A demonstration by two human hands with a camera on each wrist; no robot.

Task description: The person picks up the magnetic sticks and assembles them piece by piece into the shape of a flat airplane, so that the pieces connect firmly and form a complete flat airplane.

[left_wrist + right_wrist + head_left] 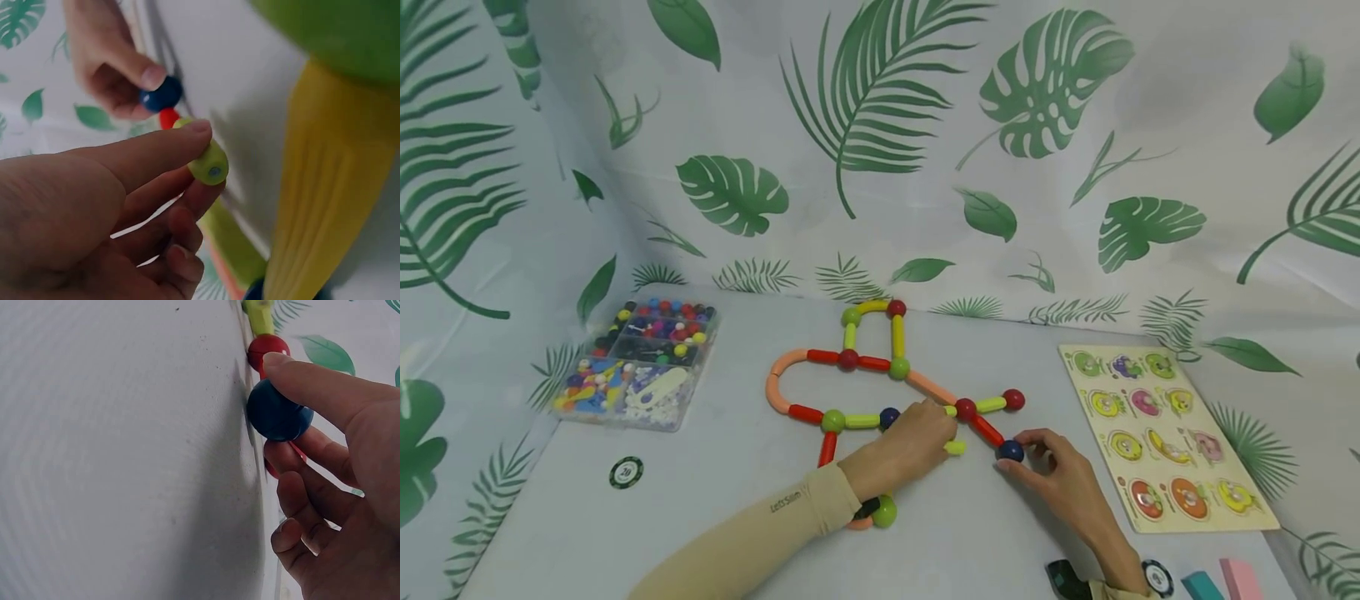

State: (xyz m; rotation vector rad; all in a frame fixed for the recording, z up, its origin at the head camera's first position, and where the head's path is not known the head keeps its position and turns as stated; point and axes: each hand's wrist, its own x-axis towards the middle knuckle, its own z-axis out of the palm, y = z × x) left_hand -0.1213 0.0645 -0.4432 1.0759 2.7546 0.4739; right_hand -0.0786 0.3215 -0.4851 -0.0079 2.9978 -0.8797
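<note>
My left hand pinches a short yellow-green magnetic rod between thumb and fingers; in the head view only the rod's end pokes out beside the hand. To its right, my right hand grips a dark blue ball with thumb and fingertips. That ball joins a red rod, which leads up to a dark red ball. From there a linked outline of coloured rods and balls runs left across the table, including a green ball and an orange curved rod. My left forearm hides part of it.
A divided clear box of beads stands at the back left, with a poker chip in front. On the right lies a fruit puzzle board. Near the front right are another chip, a teal block and a pink block.
</note>
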